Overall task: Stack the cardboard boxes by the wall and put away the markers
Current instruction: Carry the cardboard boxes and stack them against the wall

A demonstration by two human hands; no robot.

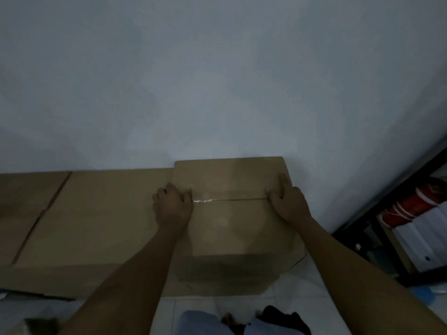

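— Where's the taped brown cardboard box?
— Back edge at the pale wall, atop flat boxes. Left hand and right hand grip its side edges — tiled floor open in front.

From my feed, both forearms are bare, no sleeves, watch or rings that I can make out on the left hand or right hand. Light blue trousers show at the bottom centre of the frame.
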